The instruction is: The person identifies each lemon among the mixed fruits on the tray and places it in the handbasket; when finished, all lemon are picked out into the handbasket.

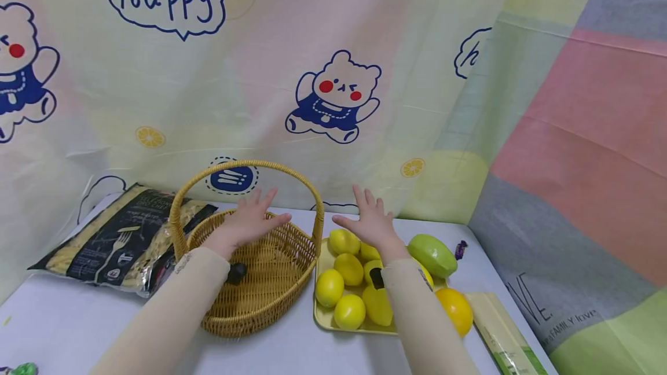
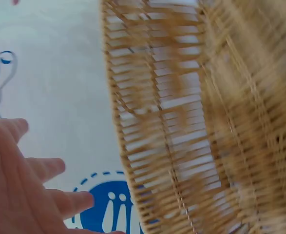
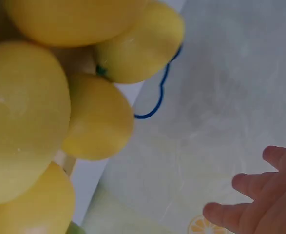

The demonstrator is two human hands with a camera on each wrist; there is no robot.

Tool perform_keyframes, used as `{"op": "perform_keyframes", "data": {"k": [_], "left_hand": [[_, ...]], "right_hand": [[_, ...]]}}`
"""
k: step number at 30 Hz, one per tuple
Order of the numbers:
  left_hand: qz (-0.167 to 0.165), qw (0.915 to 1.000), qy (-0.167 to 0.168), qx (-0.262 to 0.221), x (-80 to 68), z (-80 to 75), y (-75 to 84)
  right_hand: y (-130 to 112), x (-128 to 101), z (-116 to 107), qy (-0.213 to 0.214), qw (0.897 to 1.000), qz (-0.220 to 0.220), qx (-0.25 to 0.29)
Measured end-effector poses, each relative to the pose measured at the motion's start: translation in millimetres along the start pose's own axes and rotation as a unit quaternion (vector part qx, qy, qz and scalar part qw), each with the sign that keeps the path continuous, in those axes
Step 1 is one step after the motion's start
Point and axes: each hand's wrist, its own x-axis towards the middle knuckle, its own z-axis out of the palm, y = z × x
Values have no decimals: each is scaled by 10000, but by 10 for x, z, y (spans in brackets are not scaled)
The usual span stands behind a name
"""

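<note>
My left hand [image 1: 247,223] hovers over the wicker basket [image 1: 260,305], fingers spread, holding nothing. In the left wrist view its fingers [image 2: 45,168] show beside the basket's woven wall [image 2: 157,112]. The basket has a tall arched handle [image 1: 249,164]; a small black object [image 1: 237,272] shows inside it, close to my left sleeve. My right hand [image 1: 373,223], also spread and holding nothing, is above the back of a yellow tray [image 1: 328,324] heaped with lemons [image 1: 348,269]. In the right wrist view, lemons [image 3: 101,117] fill the left side, apart from my fingertips [image 3: 240,181].
A dark bag of pasta [image 1: 120,236] lies left of the basket. At the tray's right are a green fruit [image 1: 433,255], an orange [image 1: 455,310], a purple-wrapped candy [image 1: 461,249] and a flat pale packet [image 1: 502,331]. A printed cloth [image 1: 333,16] hangs behind the table.
</note>
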Motion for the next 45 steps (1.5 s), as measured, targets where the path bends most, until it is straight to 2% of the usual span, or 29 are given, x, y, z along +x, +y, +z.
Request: {"op": "perform_keyframes", "data": {"k": [3, 6, 8, 13, 16, 21, 25, 30, 33, 35, 37, 39, 41, 45], "left_hand": [[135, 9969, -97, -768, -81, -13, 16], [264, 9898, -132, -1393, -193, -42, 34], [335, 9857, -132, -1644, -287, -65, 49], [571, 9794, -46, -1937, -576, -104, 90], [685, 9756, -46, -2087, -795, -112, 115], [810, 9681, 60, -2369, -1138, -114, 113], [900, 9560, 239, -2783, -1357, -94, 86], [877, 9399, 514, -3259, -1574, -20, 5], [751, 9337, 909, -3380, -1682, 36, -89], [629, 9296, 1362, -3366, -1743, 80, -172], [470, 9212, 1910, -3358, -1793, 122, -263], [235, 9080, 2460, -3384, -1822, 155, -351], [-74, 8913, 3005, -3395, -1822, 168, -432], [-933, 8628, 3679, -3340, -1731, 165, -582]], "right_hand": [[20, -107, -65, 1, 9958, -56, 919], [59, -215, -87, -16, 9824, -144, 1861], [85, -287, -76, -35, 9710, -138, 2386], [78, -506, -38, 31, 9448, 55, 3277], [45, -667, -28, 60, 9299, 142, 3675], [48, -882, 34, 173, 9123, 199, 4087], [33, -1035, 70, 282, 8992, 189, 4362], [36, -1223, 126, 411, 8912, 51, 4517], [37, -1334, 168, 401, 8806, 19, 4721], [34, -1407, 194, 391, 8717, 63, 4884], [29, -1478, 220, 409, 8647, 167, 5004], [26, -1538, 245, 466, 8601, 285, 5072], [26, -1591, 268, 532, 8557, 423, 5131], [27, -1661, 327, 595, 8461, 754, 5243]]}}
